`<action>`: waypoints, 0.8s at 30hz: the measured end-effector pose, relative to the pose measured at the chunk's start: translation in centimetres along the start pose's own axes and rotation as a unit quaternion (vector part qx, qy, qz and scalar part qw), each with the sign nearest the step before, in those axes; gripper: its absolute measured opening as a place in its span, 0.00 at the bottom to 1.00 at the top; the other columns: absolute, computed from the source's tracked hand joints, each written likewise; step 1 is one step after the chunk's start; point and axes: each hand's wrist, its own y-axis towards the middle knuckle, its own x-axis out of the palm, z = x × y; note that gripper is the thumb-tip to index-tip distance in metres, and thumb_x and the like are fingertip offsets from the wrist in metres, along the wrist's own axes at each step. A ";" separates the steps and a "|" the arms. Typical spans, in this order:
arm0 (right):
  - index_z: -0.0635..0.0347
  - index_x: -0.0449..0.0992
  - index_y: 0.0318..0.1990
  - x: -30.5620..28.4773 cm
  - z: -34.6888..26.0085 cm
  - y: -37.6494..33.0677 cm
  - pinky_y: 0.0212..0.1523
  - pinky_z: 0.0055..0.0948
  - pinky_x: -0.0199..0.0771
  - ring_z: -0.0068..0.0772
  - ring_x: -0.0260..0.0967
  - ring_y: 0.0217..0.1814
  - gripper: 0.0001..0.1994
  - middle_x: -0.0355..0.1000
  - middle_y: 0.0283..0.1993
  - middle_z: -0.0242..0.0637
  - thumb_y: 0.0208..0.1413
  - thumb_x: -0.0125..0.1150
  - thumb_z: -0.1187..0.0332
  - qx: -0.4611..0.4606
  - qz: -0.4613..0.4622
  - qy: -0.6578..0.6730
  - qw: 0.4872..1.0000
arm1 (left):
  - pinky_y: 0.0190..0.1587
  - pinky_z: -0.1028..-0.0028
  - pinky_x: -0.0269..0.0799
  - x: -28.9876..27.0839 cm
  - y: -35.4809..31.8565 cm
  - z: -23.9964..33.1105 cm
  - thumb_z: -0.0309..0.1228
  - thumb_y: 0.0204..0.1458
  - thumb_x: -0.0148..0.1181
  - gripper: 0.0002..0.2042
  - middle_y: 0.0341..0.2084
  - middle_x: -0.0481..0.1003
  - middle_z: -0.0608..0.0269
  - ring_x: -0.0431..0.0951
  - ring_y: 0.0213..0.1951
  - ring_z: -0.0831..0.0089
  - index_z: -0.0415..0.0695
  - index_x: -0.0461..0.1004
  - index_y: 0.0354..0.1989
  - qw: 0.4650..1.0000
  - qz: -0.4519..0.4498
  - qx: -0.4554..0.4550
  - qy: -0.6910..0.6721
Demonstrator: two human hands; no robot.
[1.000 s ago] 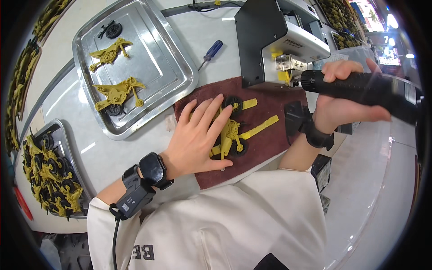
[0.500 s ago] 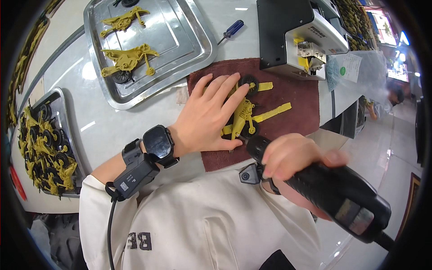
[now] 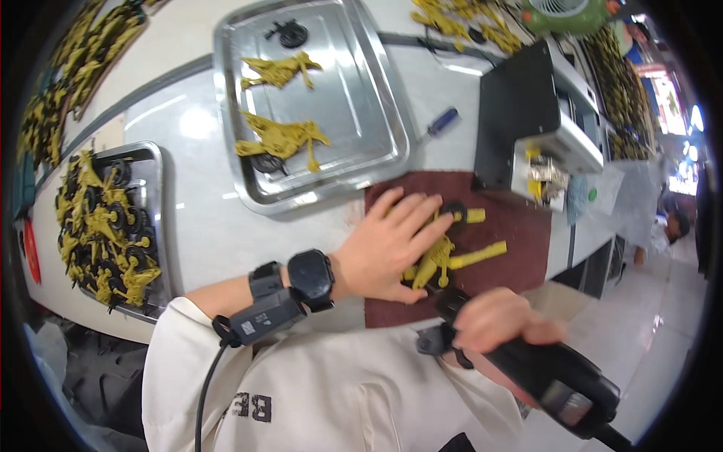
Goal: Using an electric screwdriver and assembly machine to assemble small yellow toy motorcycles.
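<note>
My left hand lies flat with fingers spread over a yellow plastic toy vehicle part, pressing it down and hiding much of it. A black wheel shows past the fingertips, and yellow strips stick out to the right. Both lie on a dark red cloth. My right hand, slightly blurred, is wrapped round a black corded electric screwdriver. Its tip end points at the near edge of the yellow part, by my left thumb; whether it touches cannot be made out.
A steel tray holds two yellow parts and black wheels. At the left, another tray is heaped with yellow and black assemblies. A blue-handled screwdriver lies near a black and white machine. A green fan stands behind.
The view has shifted, so the table things sit lower and further right. Both hands keep their places: the left flat on the yellow part, the right round the electric screwdriver.
</note>
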 end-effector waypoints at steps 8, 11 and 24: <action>0.65 0.51 0.61 -5.3 -0.4 0.0 0.24 0.30 0.64 0.30 0.61 0.20 0.43 0.62 0.22 0.39 0.52 0.46 0.34 -0.031 0.473 -0.287 0.832 | 0.59 0.51 0.51 -0.8 -0.8 0.1 0.50 0.28 0.69 0.47 0.58 0.59 0.45 0.61 0.58 0.52 0.41 0.59 0.60 1.000 -0.004 -0.022 0.004; 0.62 0.50 0.60 -7.2 1.9 -1.7 0.25 0.28 0.65 0.28 0.61 0.20 0.36 0.63 0.23 0.37 0.54 0.57 0.48 0.025 0.437 -0.269 0.858 | 0.58 0.51 0.53 -1.4 -0.7 0.4 0.49 0.30 0.69 0.46 0.59 0.58 0.44 0.61 0.58 0.50 0.41 0.59 0.61 1.000 -0.001 0.001 0.003; 0.61 0.51 0.57 -8.1 1.9 -2.3 0.22 0.26 0.63 0.26 0.59 0.17 0.32 0.62 0.22 0.35 0.53 0.59 0.53 0.015 0.453 -0.238 0.859 | 0.62 0.56 0.51 -19.3 -13.4 1.2 0.46 0.37 0.71 0.45 0.59 0.60 0.48 0.55 0.62 0.49 0.37 0.57 0.62 0.770 0.298 -0.307 0.473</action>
